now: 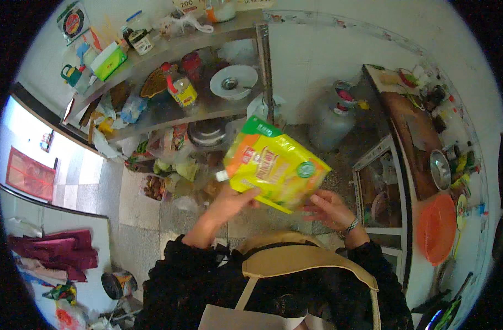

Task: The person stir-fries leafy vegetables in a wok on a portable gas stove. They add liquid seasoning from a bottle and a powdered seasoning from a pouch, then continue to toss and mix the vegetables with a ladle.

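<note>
A yellow and green plastic pouch [276,165] with a white spout cap at its left corner is held up in front of me, printed side showing. My left hand [235,201] grips its lower left edge, thumb on the front. At the lower right corner is my right hand [327,209], fingers partly behind the pouch and slightly blurred; whether it grips the pouch is unclear. A metal-band watch [352,225] is on the right wrist. Behind the pouch, a large metal basin [208,133] sits on a lower shelf.
Shelving [161,123] ahead holds a white bowl [233,82] and a red-capped bottle [181,90]. A grey gas cylinder [333,123] stands beyond the pouch. On the right are a counter [416,144], a glass-fronted cabinet door [379,189] and an orange plastic basin [436,231]. Vegetables [175,165] lie low at left.
</note>
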{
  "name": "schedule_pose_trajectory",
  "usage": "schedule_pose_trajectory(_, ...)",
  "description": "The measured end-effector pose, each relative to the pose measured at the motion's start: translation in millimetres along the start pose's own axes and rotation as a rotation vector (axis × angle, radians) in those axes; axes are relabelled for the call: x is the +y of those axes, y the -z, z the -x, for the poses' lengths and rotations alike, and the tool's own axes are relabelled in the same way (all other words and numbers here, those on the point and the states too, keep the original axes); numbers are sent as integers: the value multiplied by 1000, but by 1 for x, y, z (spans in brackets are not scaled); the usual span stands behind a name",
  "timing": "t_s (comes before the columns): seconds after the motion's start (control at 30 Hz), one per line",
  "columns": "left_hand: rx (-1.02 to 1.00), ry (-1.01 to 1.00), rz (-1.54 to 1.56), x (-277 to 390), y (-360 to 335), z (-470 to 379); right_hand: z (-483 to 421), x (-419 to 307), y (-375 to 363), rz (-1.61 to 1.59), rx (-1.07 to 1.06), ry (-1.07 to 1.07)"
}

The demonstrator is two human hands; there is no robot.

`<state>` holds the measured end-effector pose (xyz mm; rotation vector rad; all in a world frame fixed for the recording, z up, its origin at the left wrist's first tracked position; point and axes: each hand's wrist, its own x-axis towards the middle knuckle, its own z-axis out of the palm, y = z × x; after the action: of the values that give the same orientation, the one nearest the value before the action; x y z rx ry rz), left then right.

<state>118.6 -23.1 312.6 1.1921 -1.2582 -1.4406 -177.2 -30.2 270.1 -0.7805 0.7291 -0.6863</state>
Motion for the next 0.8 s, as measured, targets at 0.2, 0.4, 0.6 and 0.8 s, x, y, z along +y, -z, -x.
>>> schedule_pose_trajectory(0.2,316,248,-182,-41,115,4,-40,5,43,97,173,-208)
schedule_pose_trajectory(0.4,346,228,-242,-32,171,-42,-79,-21,41,207,311,-153)
schedule_pose_trajectory(0.6,-312,80,-388,63,256,-280,-274,-48,-46,202,440,-22)
schedule_pose_trajectory(0.8,-673,-84,-338,69,180,-413,-283,-11,-73,120,712,41)
